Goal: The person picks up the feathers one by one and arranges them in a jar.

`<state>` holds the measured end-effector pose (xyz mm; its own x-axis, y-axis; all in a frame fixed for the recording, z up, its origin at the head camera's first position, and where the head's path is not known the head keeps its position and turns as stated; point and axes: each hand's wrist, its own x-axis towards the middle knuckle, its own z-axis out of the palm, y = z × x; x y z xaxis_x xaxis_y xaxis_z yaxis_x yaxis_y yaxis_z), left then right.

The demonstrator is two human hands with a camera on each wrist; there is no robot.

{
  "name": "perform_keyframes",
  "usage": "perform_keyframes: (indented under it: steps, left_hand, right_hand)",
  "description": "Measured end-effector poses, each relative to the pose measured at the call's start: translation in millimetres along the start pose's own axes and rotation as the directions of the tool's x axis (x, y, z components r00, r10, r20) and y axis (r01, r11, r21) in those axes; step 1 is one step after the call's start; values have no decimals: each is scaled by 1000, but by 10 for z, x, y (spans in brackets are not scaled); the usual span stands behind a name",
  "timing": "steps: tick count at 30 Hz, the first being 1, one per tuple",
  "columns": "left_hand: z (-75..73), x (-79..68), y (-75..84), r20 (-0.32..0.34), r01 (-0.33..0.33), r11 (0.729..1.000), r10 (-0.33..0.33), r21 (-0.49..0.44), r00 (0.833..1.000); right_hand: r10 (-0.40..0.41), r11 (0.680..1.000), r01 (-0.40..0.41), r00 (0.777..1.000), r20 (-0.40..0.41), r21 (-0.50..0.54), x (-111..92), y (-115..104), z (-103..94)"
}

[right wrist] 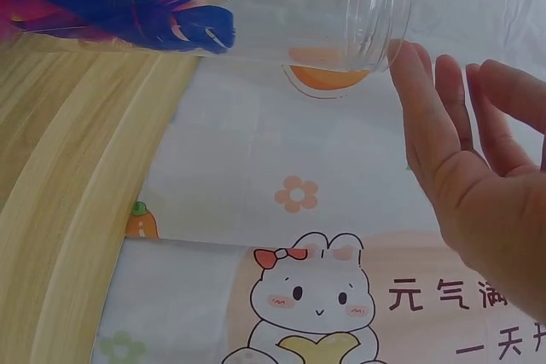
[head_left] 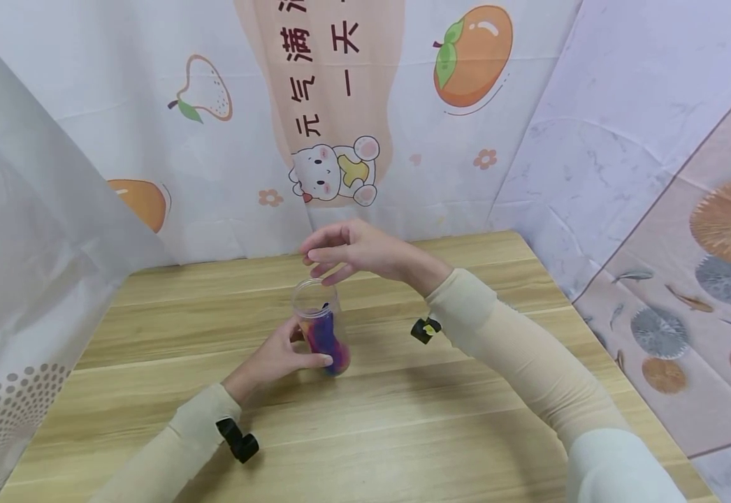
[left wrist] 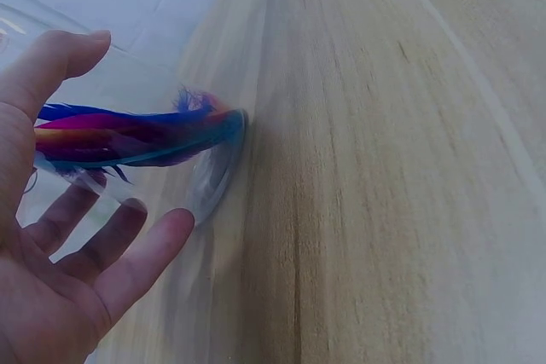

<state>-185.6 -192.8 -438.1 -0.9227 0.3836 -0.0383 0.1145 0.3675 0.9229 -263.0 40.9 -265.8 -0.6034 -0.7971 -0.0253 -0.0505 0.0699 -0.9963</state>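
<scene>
A clear plastic jar [head_left: 295, 299] without a lid stands upright on the table. Inside it are bright feathers [head_left: 323, 334] in blue, magenta and orange, with teal showing in the left wrist view. My left hand [head_left: 279, 358] holds the jar around its lower part, thumb on the near side and fingers partly hidden behind the wall. Over the jar's mouth hovers my right hand [head_left: 364, 249], fingers loosely bent and holding nothing. In the right wrist view, a fingertip of the right hand [right wrist: 478, 168] is at the jar's rim [right wrist: 384, 14]; contact is hard to tell.
The wooden table [head_left: 403, 433] reaches back to a white printed curtain [head_left: 227, 175] with fruit and a cartoon bear or rabbit. Another patterned cloth [head_left: 667, 293] hangs along the right side. A small black camera mount sits on each sleeved wrist.
</scene>
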Motion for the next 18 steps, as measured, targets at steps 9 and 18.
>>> perform_keyframes:
  steps: [9,18]
  left_hand:
    - [6,11,-19,-21,-60,997,61,58,998]
    - [-34,-8,-5,-29,-53,998,54,29,998]
  right_hand:
    - [-29,999,29,999,-16,-20,-74,45,-85]
    - [-94,988,74,985,-145,-137,-261,195,-307]
